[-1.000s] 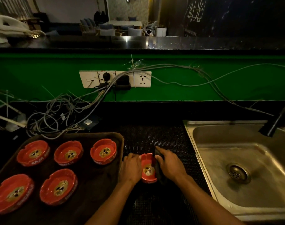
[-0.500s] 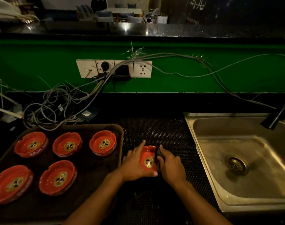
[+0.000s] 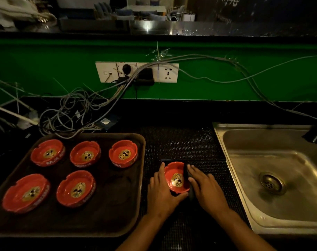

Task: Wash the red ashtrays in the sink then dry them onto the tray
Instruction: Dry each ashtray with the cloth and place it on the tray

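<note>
Six red ashtrays show in the head view, and the sink (image 3: 273,180) serves as the landmark. Five of them sit in the tray (image 3: 107,221) well left of the sink: three along the far row and two nearer. The sixth ashtray (image 3: 175,176) lies on the dark dimpled mat (image 3: 183,145) just left of the sink's rim, tilted toward the camera.

The left hand (image 3: 161,189) cups this sixth ashtray from the side away from the sink, fingers curved along its wall and thumb under the near edge. The right hand (image 3: 206,187) lies on the sink side, fingers fairly straight over a dark cloth (image 3: 189,185) pressed against the ashtray's rim; how firmly it holds the cloth I cannot tell.

The step looks like drying. To do it well, the left hand should brace and turn the ashtray while the cloth runs round the inner wall, into the rim notches, then under the base, before it goes to the free corner of the tray.

Each ashtray is round, glossy and shallow, with a notched rim, a gold emblem in the bowl and white lettering outside. The tray is dull brown with rounded corners. The sink is brushed steel with a central drain (image 3: 271,182).
</note>
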